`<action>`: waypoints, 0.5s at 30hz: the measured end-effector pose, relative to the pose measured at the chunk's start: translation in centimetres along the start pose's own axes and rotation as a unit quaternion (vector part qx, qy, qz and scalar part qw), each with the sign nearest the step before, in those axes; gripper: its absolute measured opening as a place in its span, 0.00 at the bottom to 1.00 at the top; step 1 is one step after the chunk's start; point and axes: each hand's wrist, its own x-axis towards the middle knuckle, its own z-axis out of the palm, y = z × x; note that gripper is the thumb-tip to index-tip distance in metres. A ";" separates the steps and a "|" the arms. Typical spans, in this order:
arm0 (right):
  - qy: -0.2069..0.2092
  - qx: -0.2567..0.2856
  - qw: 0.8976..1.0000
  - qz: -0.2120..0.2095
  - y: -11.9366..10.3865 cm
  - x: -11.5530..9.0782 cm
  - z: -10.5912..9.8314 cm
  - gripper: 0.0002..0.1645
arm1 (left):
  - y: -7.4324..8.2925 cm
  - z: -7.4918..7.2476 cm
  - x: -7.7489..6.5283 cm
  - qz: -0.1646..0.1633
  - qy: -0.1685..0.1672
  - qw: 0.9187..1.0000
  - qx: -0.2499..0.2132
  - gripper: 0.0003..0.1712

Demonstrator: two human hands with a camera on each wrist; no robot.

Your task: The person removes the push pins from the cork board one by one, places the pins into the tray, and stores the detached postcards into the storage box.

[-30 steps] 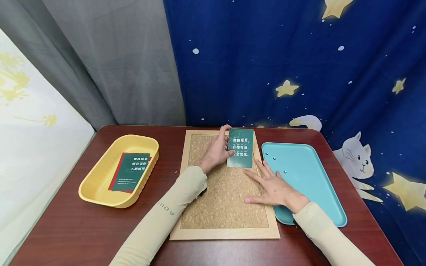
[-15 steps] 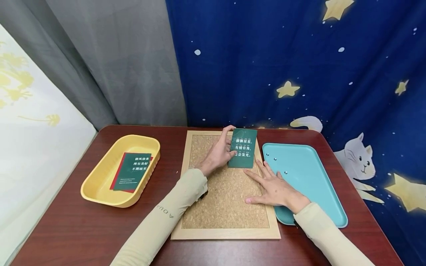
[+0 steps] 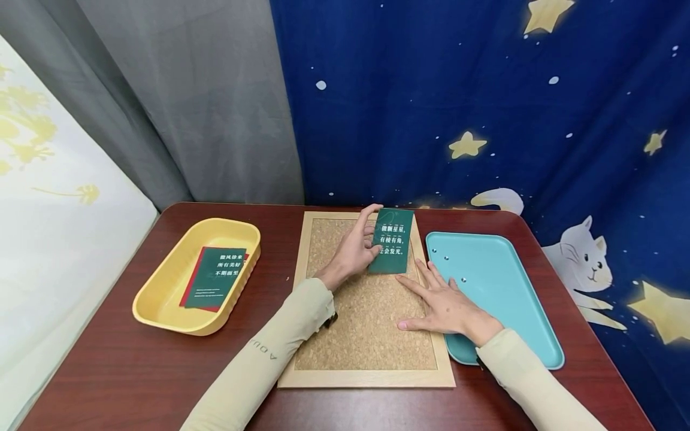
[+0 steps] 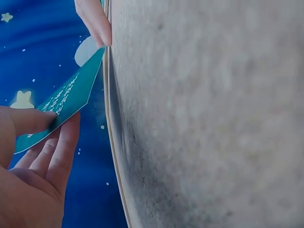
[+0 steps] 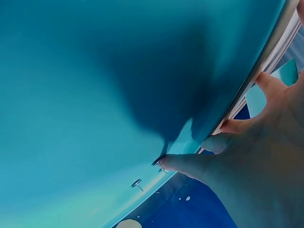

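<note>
My left hand (image 3: 351,248) pinches a green card (image 3: 393,239) with white lettering over the upper right of a wood-framed corkboard (image 3: 366,335). In the left wrist view, the thumb presses the printed face of the card (image 4: 71,97) and the fingers lie behind it. The card tilts up from the board. Just below its lower edge, my right hand (image 3: 447,306) spreads its fingers across the board's right frame and the side of a blue tray (image 3: 501,293). Several thumbtacks (image 3: 446,258) lie in the tray; in the right wrist view, one fingertip overlaps a thumbtack (image 5: 158,161).
At the left stands a yellow bin (image 3: 156,299), where a green printed card (image 3: 215,281) lies over a red one (image 3: 193,276). Everything rests on a dark red-brown table (image 3: 102,365). Behind it hang a grey curtain (image 3: 215,90) and a blue starry curtain (image 3: 377,120).
The left hand has shifted the card slightly right and tipped its top rightward a little. The right hand has stayed in place on the frame and tray.
</note>
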 end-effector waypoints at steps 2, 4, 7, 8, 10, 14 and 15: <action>0.000 0.001 1.000 0.000 0.0 0.0 0.0 0.60 | 0.0 -0.1 -0.2 0.002 0.002 1.000 -0.003 0.59; -0.001 0.003 1.000 -0.001 0.0 0.0 0.0 0.60 | 0.0 -0.1 -0.4 0.006 0.005 1.000 -0.006 0.59; -0.003 0.004 1.000 0.000 0.0 -0.1 0.0 0.60 | 0.0 -0.2 -0.6 0.008 0.007 1.000 -0.012 0.60; -0.003 0.004 1.000 0.000 -0.1 -0.1 0.0 0.60 | 0.0 -0.3 -0.7 0.009 0.008 1.000 -0.016 0.60; -0.003 0.004 1.000 0.000 0.0 -0.1 0.0 0.60 | 0.1 -0.5 -0.9 0.010 0.010 1.000 -0.020 0.60; 0.000 0.003 1.000 0.000 0.0 -0.1 0.1 0.60 | 0.3 -0.9 -1.3 0.010 0.015 1.000 -0.022 0.59; 0.000 0.002 1.000 0.000 0.0 -0.1 0.1 0.60 | 0.3 -1.1 -1.4 0.010 0.017 1.000 -0.022 0.59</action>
